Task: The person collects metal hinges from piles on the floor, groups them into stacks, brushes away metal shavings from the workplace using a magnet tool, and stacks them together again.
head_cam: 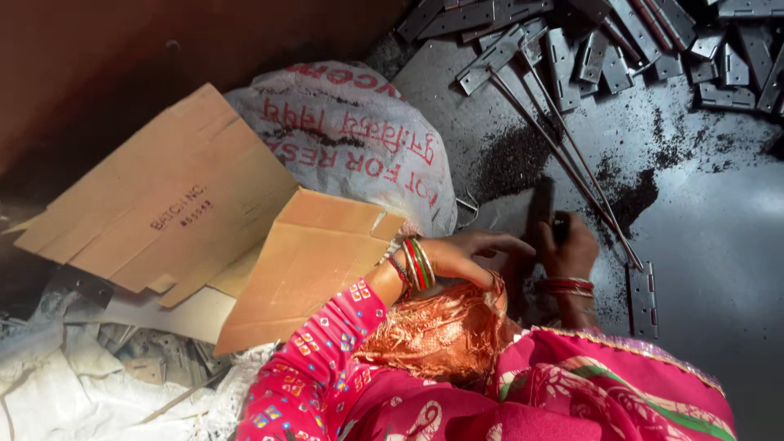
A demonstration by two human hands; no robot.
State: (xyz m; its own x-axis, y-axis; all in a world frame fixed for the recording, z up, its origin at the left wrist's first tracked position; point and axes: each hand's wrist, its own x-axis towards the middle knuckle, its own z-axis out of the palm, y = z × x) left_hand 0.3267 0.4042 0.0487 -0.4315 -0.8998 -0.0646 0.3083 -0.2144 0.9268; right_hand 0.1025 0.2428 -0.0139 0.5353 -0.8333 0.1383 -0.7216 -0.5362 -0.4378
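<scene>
Both hands grip a dark flat metal hinge (539, 214): left hand (482, 249) fingers curled, right hand (569, 245) apparently pinching a thin steel rod (563, 151).

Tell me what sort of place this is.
Probably a small metalworking shop: a pile of grey metal hinges, thin steel rods and dark metal filings cover the black work surface, beside flattened brown cardboard.

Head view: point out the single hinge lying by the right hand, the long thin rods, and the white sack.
hinge (642, 299), head view, middle of its flat leaf.
rods (563, 147), head view, midway along the shafts.
white sack (359, 139), head view, the bulging top face.
</scene>
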